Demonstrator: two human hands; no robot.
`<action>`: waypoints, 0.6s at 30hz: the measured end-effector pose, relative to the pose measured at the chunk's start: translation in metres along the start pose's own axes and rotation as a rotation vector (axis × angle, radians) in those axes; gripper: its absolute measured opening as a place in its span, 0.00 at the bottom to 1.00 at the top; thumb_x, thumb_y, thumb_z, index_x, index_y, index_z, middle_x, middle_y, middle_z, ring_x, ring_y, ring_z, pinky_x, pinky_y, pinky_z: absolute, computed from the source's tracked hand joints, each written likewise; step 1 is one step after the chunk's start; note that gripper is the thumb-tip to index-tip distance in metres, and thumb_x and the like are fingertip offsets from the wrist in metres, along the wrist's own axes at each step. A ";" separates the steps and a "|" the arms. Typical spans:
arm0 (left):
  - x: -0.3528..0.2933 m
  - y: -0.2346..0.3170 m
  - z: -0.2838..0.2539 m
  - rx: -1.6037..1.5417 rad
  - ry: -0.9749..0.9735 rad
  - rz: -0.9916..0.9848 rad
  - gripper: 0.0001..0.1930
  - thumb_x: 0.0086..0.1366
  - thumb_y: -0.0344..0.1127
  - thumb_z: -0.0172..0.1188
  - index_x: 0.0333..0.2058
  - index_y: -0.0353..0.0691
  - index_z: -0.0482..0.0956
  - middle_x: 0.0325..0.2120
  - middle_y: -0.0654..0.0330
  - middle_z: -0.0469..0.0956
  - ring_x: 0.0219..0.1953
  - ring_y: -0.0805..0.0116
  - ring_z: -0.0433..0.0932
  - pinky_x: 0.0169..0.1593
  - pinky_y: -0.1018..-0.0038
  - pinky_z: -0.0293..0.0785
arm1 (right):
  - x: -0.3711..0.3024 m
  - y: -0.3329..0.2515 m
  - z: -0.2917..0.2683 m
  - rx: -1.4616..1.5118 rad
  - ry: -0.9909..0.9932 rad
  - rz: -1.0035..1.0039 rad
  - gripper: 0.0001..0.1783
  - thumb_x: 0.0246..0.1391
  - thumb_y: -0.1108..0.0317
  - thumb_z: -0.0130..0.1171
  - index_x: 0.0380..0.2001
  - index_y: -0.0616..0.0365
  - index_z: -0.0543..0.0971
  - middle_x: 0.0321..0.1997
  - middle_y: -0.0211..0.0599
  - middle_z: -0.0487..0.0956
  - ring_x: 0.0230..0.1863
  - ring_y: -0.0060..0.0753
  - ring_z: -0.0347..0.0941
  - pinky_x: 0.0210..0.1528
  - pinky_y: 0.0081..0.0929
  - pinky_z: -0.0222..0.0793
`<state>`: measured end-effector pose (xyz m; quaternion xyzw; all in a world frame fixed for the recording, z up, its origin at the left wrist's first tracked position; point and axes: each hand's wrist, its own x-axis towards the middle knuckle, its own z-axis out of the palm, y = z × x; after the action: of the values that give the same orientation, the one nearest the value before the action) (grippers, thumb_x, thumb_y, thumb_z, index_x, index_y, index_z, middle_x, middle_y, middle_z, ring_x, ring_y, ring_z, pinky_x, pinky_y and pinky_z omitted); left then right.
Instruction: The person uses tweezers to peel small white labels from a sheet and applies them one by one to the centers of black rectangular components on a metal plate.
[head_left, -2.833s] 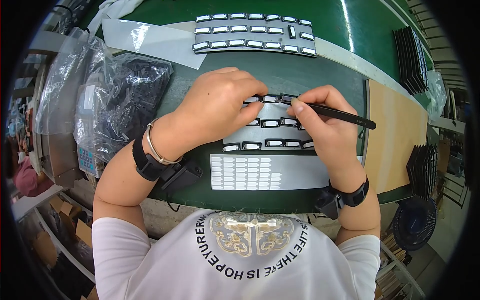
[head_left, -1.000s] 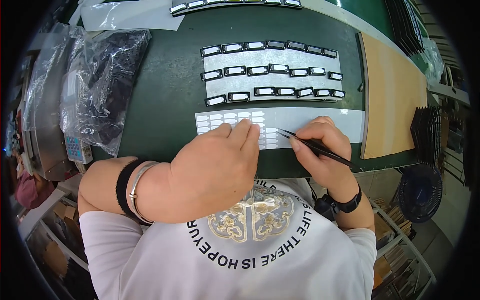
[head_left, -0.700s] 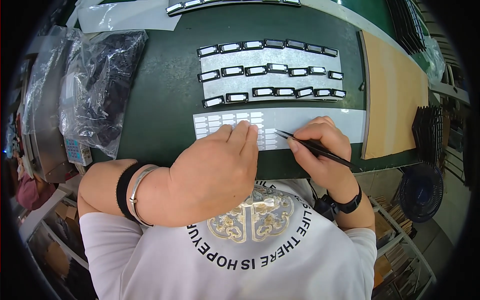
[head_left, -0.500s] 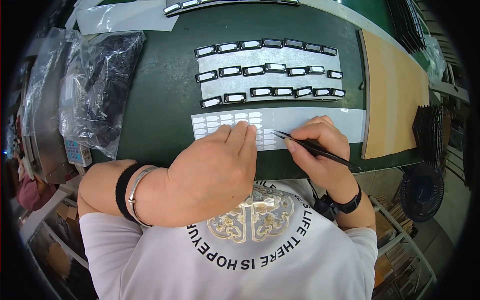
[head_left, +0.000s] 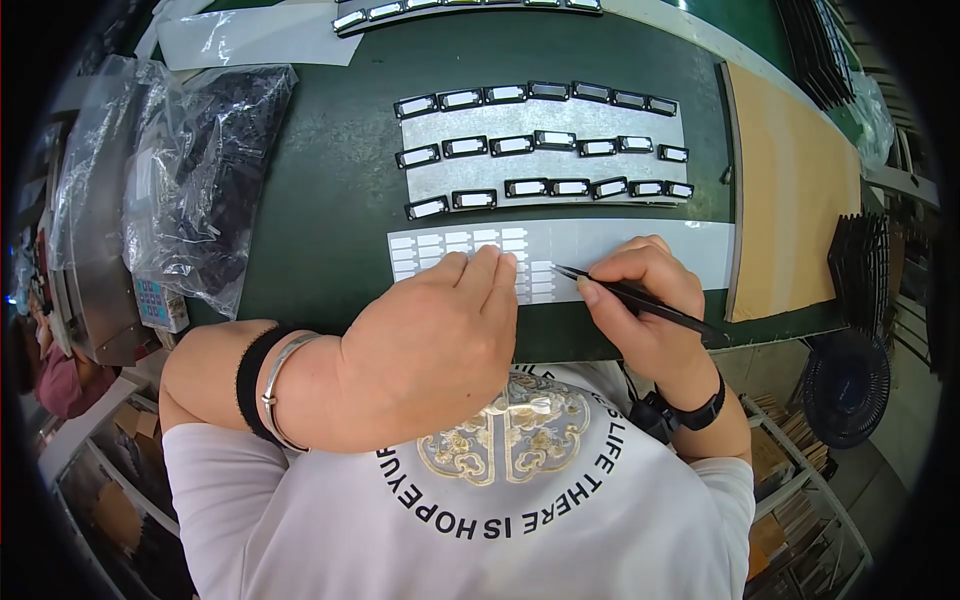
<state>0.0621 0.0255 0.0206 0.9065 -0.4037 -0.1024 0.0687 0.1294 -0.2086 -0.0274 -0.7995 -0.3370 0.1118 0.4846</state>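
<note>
A pale backing sheet of small white labels (head_left: 640, 258) lies near the table's front edge. My left hand (head_left: 435, 335) rests flat on it, fingers stretched out over several labels and hiding part of them. In my right hand (head_left: 650, 300) is a pair of black tweezers (head_left: 640, 295), pinched between thumb and fingers. Their tips are at the upper end of the right-most column of labels; whether they grip a label is too small to tell. Beyond the sheet, small black rectangular parts with white or grey faces (head_left: 512, 145) stand in three rows on a light grey plate (head_left: 545, 117).
Clear plastic bags of dark parts (head_left: 205, 180) lie at the left, over a small keypad device (head_left: 160, 305). A cardboard panel (head_left: 795, 190) lies at the right beside stacked black trays (head_left: 860, 265). Another row of black parts (head_left: 460, 8) sits at the far edge.
The whole view has shifted slightly. The tweezer tips have moved a little to the right along the label sheet. My left hand stays on the sheet.
</note>
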 end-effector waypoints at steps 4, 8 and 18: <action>0.000 0.000 0.001 0.007 0.013 -0.009 0.23 0.49 0.32 0.55 0.41 0.18 0.78 0.46 0.34 0.76 0.51 0.44 0.77 0.54 0.62 0.76 | -0.001 0.000 -0.001 0.016 -0.007 0.022 0.08 0.47 0.80 0.66 0.29 0.60 0.77 0.28 0.34 0.80 0.30 0.29 0.71 0.37 0.27 0.65; 0.002 -0.003 -0.001 0.010 0.021 0.001 0.23 0.49 0.32 0.55 0.41 0.18 0.78 0.46 0.35 0.77 0.51 0.45 0.77 0.53 0.63 0.77 | -0.001 0.003 -0.002 0.056 0.001 0.012 0.08 0.48 0.80 0.66 0.30 0.60 0.76 0.28 0.34 0.80 0.30 0.29 0.71 0.38 0.27 0.64; 0.006 -0.035 -0.035 -0.316 0.017 0.017 0.15 0.48 0.29 0.60 0.36 0.27 0.79 0.37 0.47 0.79 0.41 0.54 0.80 0.43 0.67 0.78 | 0.026 0.002 -0.041 0.392 0.143 -0.179 0.09 0.50 0.79 0.64 0.34 0.60 0.76 0.30 0.36 0.81 0.30 0.27 0.75 0.38 0.25 0.66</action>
<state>0.0996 0.0456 0.0465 0.8818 -0.3898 -0.1562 0.2147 0.1705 -0.2216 -0.0046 -0.6629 -0.3432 0.0748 0.6612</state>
